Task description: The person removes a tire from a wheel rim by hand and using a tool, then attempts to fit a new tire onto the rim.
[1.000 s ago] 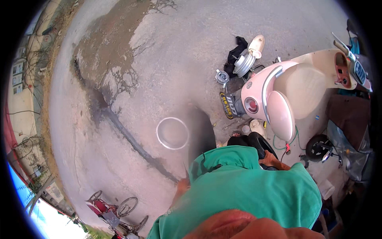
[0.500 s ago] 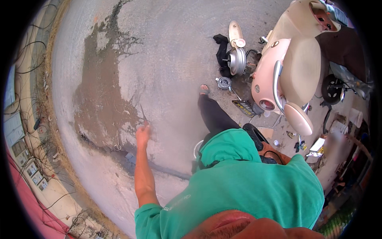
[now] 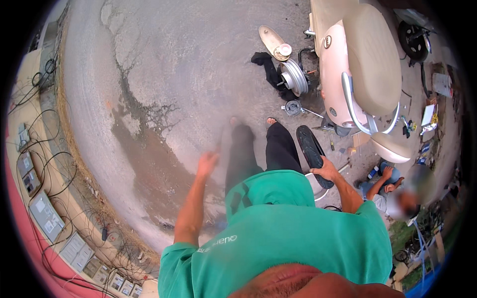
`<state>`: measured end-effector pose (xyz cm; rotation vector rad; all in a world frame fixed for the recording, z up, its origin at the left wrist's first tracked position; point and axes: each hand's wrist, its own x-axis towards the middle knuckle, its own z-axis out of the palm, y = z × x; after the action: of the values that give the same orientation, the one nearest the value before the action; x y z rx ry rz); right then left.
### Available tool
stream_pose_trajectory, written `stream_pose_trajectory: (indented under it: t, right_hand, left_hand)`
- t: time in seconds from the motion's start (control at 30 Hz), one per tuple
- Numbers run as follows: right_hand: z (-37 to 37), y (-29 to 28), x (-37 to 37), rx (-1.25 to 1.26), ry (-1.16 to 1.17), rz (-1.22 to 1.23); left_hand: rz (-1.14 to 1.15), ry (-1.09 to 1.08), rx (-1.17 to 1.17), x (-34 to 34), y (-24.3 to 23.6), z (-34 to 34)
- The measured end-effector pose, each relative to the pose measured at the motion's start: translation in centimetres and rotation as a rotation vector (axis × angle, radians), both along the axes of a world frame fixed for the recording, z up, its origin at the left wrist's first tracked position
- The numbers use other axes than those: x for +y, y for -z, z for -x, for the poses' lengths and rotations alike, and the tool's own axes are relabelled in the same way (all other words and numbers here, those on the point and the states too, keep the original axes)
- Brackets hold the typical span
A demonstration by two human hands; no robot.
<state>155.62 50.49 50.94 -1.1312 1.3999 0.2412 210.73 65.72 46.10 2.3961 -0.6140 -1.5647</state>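
Note:
My right hand (image 3: pixel 325 170) grips a black tyre (image 3: pixel 309 145) by its near end, beside my right leg. The tyre stands off the wheel. Out to the left, my left hand (image 3: pixel 207 163) is closed and smeared by motion; a faint thin tool (image 3: pixel 218 141) sticks up from it, too blurred to name closely. Ahead of my feet lie a silver wheel hub (image 3: pixel 294 78), a round metal brake plate (image 3: pixel 292 107) and a dark cloth (image 3: pixel 268 67). A white basin (image 3: pixel 319 188) is partly hidden behind the tyre and my right hand.
A pink and cream scooter (image 3: pixel 343 74) stands at the right. A cream body panel (image 3: pixel 272 42) lies beyond the hub. Another person (image 3: pixel 385 186) crouches at the right among scattered parts. Cables and meter boxes (image 3: pixel 47 213) line the left wall. A wet patch (image 3: pixel 154 174) darkens the road.
I have turned to the right, and the scooter now stands nearer upright in view. My right hand and the tyre have come into sight. Both my feet now show.

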Motion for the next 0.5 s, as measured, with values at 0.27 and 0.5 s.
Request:
stream_pose_trajectory:
  t: [0.27,0.5]
  right_hand:
    - [-8.8,6.1,-4.4,0.021,0.153,0.085]
    - [-12.0,14.7,-10.1,-0.345,0.607,-0.113]
  left_hand:
    - [-0.09,0.511,0.03,-20.9,14.7,-6.5]
    - [-0.084,1.103,-0.192,-34.6,30.6,-4.5]
